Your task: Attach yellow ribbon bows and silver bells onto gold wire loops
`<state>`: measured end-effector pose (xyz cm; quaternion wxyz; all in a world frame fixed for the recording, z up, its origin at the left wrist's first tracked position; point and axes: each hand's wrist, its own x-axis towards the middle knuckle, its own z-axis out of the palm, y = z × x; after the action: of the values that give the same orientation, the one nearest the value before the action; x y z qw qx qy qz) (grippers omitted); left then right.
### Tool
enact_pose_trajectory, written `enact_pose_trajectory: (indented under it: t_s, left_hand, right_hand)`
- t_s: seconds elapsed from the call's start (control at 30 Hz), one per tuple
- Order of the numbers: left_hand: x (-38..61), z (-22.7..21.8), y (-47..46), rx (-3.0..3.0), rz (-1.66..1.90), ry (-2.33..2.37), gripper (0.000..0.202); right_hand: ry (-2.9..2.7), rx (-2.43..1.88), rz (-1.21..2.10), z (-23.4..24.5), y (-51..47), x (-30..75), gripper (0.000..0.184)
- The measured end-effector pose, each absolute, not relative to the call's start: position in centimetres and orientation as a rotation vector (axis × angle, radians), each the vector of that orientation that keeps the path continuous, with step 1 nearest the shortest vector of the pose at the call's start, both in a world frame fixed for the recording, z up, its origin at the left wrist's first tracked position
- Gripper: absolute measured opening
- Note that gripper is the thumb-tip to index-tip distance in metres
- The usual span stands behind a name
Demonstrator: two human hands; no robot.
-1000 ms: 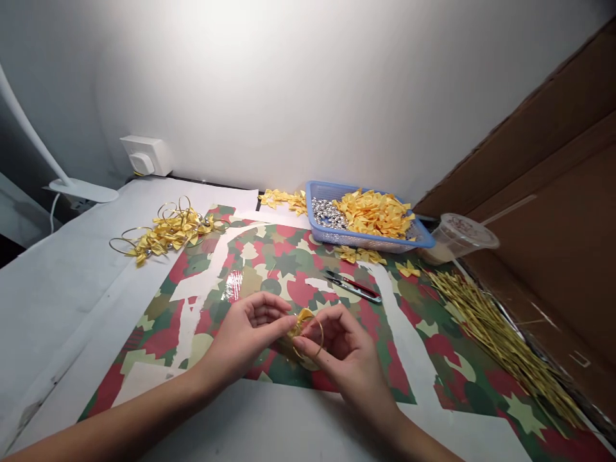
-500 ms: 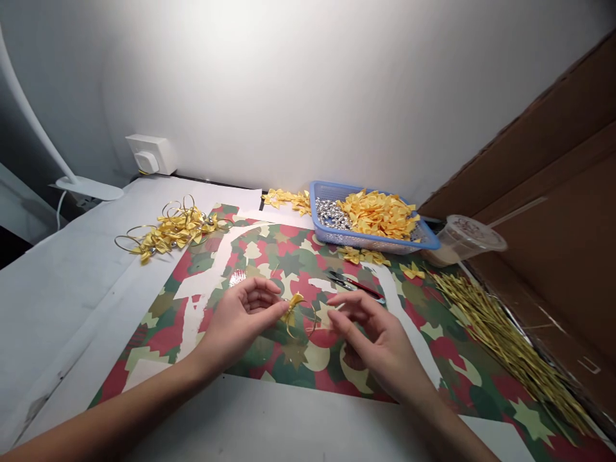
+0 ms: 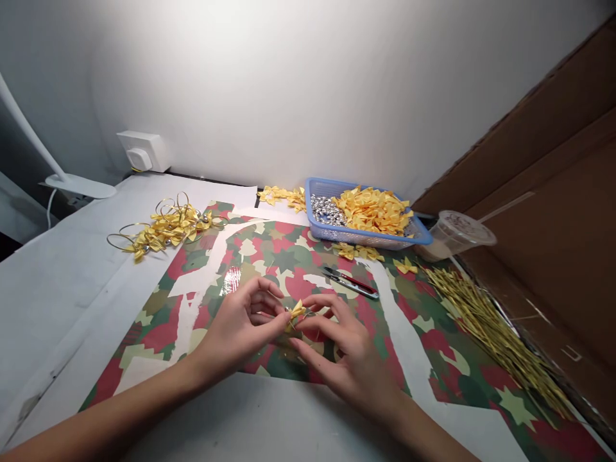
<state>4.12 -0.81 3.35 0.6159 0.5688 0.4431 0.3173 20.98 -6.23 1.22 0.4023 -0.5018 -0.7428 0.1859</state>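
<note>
My left hand pinches a yellow ribbon bow with gold wire on it, between thumb and forefinger. My right hand is right beside it, its fingertips at the bow and wire and its thumb held apart below. Part of the wire is hidden behind the right fingers. Under both hands lies a sheet of red and green patterned paper. Beyond the right hand rests a pair of thread snips with a red part.
Back left is a pile of yellow bows with gold wire loops. A blue basket holds silver beads and yellow bows. At right are a clear tub, a bundle of gold wire ties and a cardboard wall.
My right hand has moved left to the bow, its fingers now at the wire. My left hand still pinches the bow. The whole view has shifted slightly.
</note>
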Motion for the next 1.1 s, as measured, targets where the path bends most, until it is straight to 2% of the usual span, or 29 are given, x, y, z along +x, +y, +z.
enact_pose_trajectory:
  t_s: [0.23,0.43,0.7,1.1]
  left_hand:
    - [4.02,3.24,-0.68,1.240,0.711,0.990,0.029]
    - [4.02,3.19,-0.77,1.198,0.673,0.906,0.029]
    - [4.10,3.07,-0.37,1.117,0.649,0.919,0.017]
    - [4.08,2.85,-0.22,1.071,0.533,0.960,0.018]
  right_hand:
    - [-1.625,-1.321,0.782,1.17,-6.21,20.37,0.018]
    - [-1.480,-1.349,0.903,1.24,-6.10,20.21,0.022]
    - [-1.457,-1.316,0.862,1.30,-6.10,20.22,0.019]
    - [-1.573,-1.275,0.725,1.26,-6.17,20.36,0.017]
